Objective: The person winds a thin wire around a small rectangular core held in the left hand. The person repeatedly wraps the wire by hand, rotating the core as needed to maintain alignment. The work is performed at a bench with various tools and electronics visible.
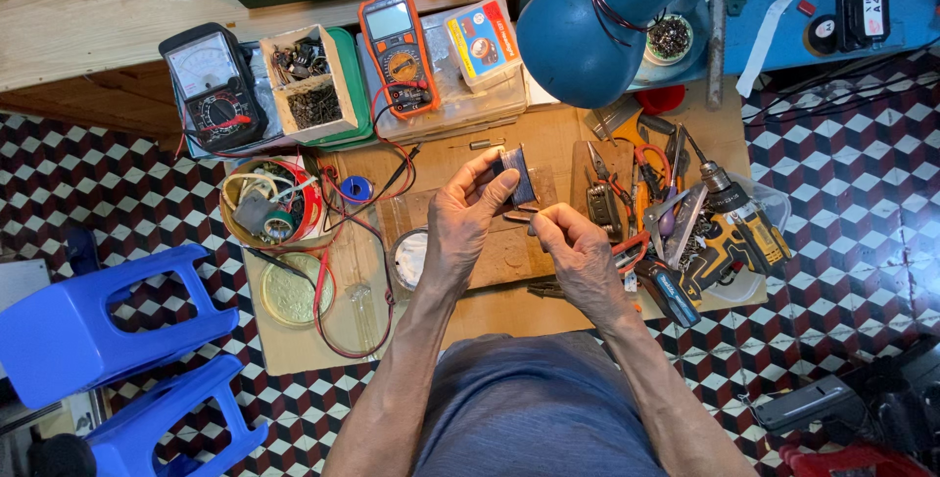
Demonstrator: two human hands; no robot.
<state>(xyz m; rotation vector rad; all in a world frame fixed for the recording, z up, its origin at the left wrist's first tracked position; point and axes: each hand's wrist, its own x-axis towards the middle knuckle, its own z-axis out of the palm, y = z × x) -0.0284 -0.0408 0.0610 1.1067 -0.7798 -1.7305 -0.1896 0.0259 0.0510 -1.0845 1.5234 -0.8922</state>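
up over the cardboard mat (490, 301), the left hand (460, 222) pinches a small dark flat part (517, 175) by its edge, thumb and fingers closed narrow on it. the right hand (578, 257) sits just beside and below, fingertips closed on a thin dark piece (521, 214) near the part; what that piece is i cannot tell. the part looks light and stiff, thin enough to slip or bend at its fine ends, so a grip on the flat sides or edges, as now, seems safest.

behind the hands, an orange meter (397, 51) lies beside a clear plastic box with a red and blue label card (482, 41). left of it stand a cardboard tray (311, 80) of small metal bits on a green lid and a black dial meter (211, 85). a red round tin (269, 203) holds tape and wire, with a small blue spool (358, 187) near it. to the right lie pliers (602, 193) and a yellow drill (734, 227), under a blue lamp (587, 31). blue stools (108, 330) stand at the left.
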